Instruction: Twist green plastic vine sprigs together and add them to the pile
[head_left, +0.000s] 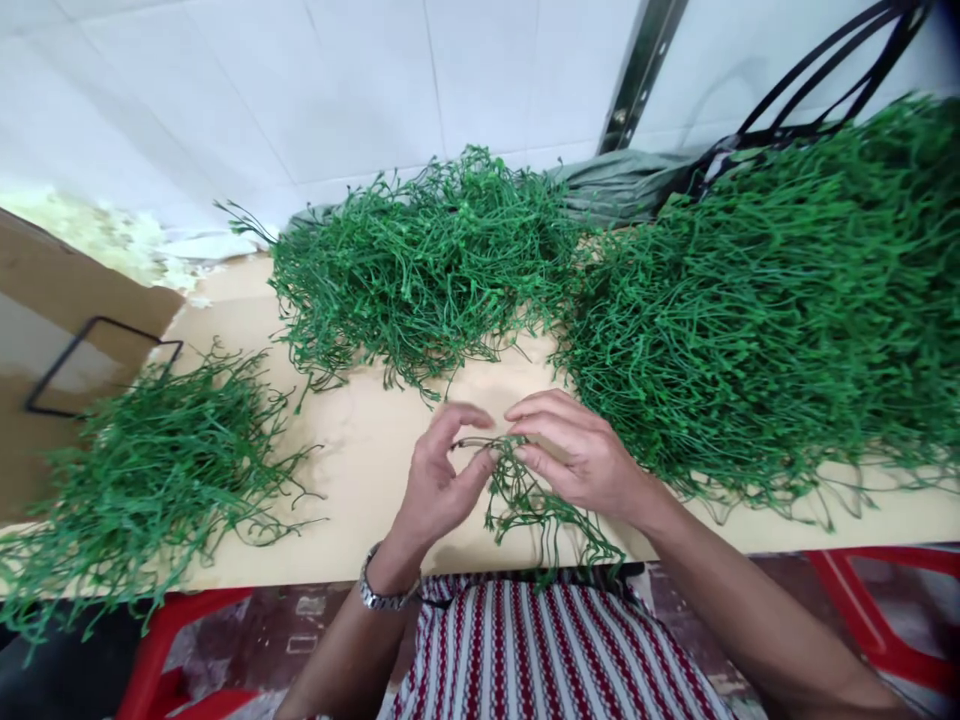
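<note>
A small bunch of thin green stems (525, 510) is up at the person's fingertips, its top end between the two hands and the rest trailing down toward the front edge of the table. Just to the right of the bunch, the right hand (581, 450) pinches its top end between thumb and fingers. Just to its left is the left hand (442, 475), forefinger and thumb curved apart, the thumb tip right at the stems; from where I stand I cannot tell whether it grips any. There's a silver wrist band (386, 590) on that arm, and a red-striped garment (540, 650) sits on the near side of the bunch. Bare table (360, 430) shows to the bunch's left, and farther that way lies a loose pile of the same greens (172, 450) against a brown cardboard box (67, 290). Beyond the bunch is a bigger middle heap (427, 265), with a white wall (360, 80) behind. The largest heap (772, 310) spreads to the bunch's right, black straps (814, 85) standing up at its back.
</note>
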